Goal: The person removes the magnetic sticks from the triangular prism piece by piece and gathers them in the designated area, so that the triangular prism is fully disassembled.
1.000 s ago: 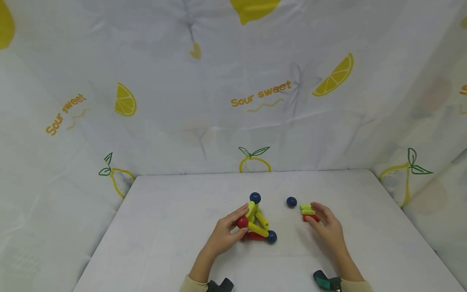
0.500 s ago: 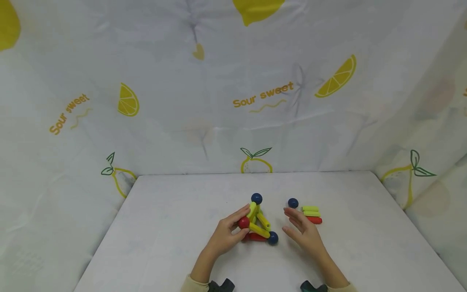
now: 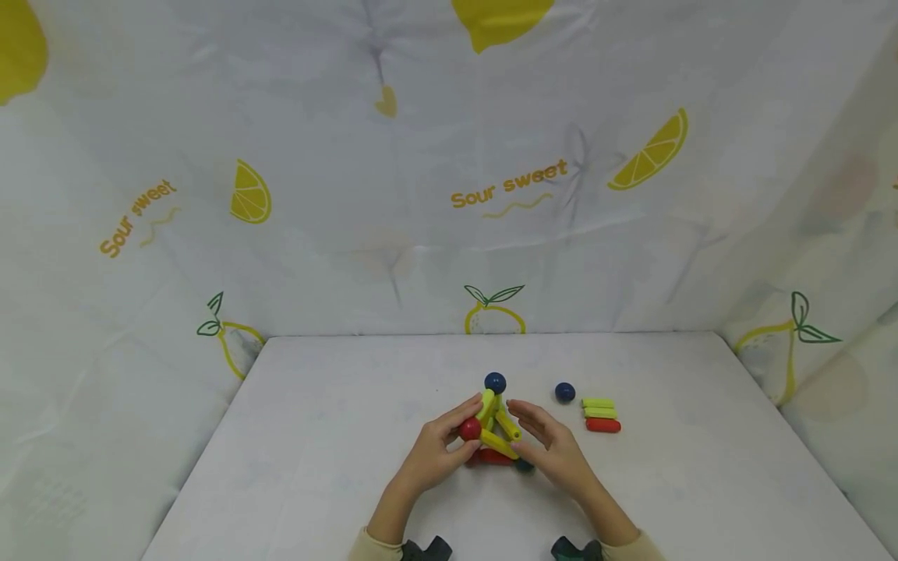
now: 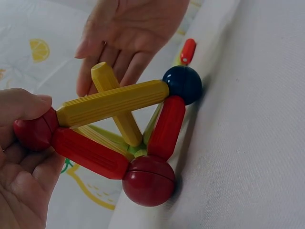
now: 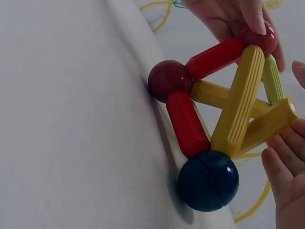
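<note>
My left hand [image 3: 431, 458] pinches the upper red ball [image 4: 35, 132] of a frame built from magnetic rods and balls. A yellow rod [image 4: 114, 102] slopes from that ball to a blue ball [image 4: 182, 85] near the table. Red rods run through a lower red ball [image 4: 148, 182], and another blue ball [image 3: 495, 382] tops the far side. One yellow rod [image 5: 271, 125] sticks out with its outer end free. My right hand [image 3: 557, 452] is spread beside the frame, thumb and fingers around that free end without visibly gripping it.
On the white table [image 3: 337, 405], a loose blue ball [image 3: 564, 392] lies behind my right hand. To its right, two yellow-green rods [image 3: 599, 408] and a red rod [image 3: 603, 425] lie side by side. A lemon-print cloth [image 3: 351, 265] hangs behind the table.
My right hand has moved left from the loose rods to the frame's right side. The left hand keeps its hold on the red ball, with the frame in place.
</note>
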Demonstrator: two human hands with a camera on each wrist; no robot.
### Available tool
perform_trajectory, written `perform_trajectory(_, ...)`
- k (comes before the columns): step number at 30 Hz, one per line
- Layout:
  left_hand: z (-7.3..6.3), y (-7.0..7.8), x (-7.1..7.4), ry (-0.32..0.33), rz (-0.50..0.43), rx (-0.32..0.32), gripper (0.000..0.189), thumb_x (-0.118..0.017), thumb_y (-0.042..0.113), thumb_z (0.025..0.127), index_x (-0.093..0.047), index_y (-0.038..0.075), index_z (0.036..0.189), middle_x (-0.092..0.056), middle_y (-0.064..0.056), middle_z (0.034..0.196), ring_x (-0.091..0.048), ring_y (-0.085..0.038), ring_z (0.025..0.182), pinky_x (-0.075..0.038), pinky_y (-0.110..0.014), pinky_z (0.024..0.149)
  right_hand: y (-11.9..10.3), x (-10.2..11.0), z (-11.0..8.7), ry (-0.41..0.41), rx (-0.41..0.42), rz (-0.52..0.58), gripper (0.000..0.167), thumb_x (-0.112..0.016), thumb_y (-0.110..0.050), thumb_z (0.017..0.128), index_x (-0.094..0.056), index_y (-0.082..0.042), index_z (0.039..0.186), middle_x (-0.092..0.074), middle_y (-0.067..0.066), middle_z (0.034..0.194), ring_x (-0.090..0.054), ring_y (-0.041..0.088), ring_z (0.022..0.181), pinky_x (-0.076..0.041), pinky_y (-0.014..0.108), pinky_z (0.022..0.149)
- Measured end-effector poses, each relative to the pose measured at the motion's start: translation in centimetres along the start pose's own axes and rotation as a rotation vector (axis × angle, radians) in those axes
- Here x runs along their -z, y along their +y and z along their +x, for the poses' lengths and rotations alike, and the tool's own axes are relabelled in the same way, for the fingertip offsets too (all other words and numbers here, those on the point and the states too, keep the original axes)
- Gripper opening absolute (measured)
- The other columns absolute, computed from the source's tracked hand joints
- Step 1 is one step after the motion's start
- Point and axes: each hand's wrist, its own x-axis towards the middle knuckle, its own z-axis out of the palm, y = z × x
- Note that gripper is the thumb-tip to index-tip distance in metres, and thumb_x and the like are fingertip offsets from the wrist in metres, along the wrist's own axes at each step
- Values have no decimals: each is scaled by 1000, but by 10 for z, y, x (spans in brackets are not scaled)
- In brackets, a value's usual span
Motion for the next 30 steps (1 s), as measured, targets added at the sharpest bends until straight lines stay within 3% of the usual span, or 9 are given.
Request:
perform_trajectory(5, 0, 1, -1, 1, -18, -1, 50, -64, 10, 90, -48, 7, 138, -40, -7, 148, -44, -27, 132, -45, -34, 98, 1, -10, 3, 12, -32, -19, 54, -72, -21, 84, -51, -6, 132, -53, 12, 137, -49, 30, 128, -44, 34, 100)
perform_trajectory(8, 0, 1, -1, 5, -22, 0, 50, -64, 9, 90, -48, 6, 137, -40, -8, 148, -44, -28, 132, -45, -36, 98, 3, -14, 3, 36, -38, -63, 54, -72, -24, 83, -52, -6, 131, -55, 12, 135, -51, 31, 126, -45, 38, 98)
perform_trajectory(14, 0, -1, -1, 2, -2, 1, 50, -64, 12, 90, -48, 8, 138, -41, -6, 148, -45, -24, 132, -45, -33, 98, 2, -16, 3, 102, -26, -161, 44, -74, -22, 82, -60, -4, 121, -63, 10, 123, -59, 29, 115, -52, 36, 89)
perform_trajectory(18, 0, -1, 0, 2, 2, -1, 50, -63, 14, 91, -48, 9, 138, -41, -6, 148, -45, -24, 132, -45, -31, 98, -3, -17, 2, 157, 10, -291, 33, -76, -13, 79, -66, -4, 109, -68, 7, 111, -64, 25, 105, -55, 34, 82)
perform_trajectory(21, 0, 0, 0, 0, 0, 2, 50, -63, 14, 91, -48, 9, 138, -41, -4, 148, -44, -23, 132, -45, -29, 98, -9, -16, 1, 184, -12, -381, 30, -76, -9, 78, -67, -4, 106, -69, 7, 107, -66, 23, 101, -56, 32, 79)
perform_trajectory(30, 1, 0, 0, -6, 4, 18, 51, -64, 10, 90, -49, 10, 138, -41, -2, 148, -44, -20, 133, -44, -27, 98, -8, -9, 2, 221, -137, -378, 27, -71, -6, 81, -69, -1, 107, -71, 12, 107, -67, 27, 102, -56, 28, 76)
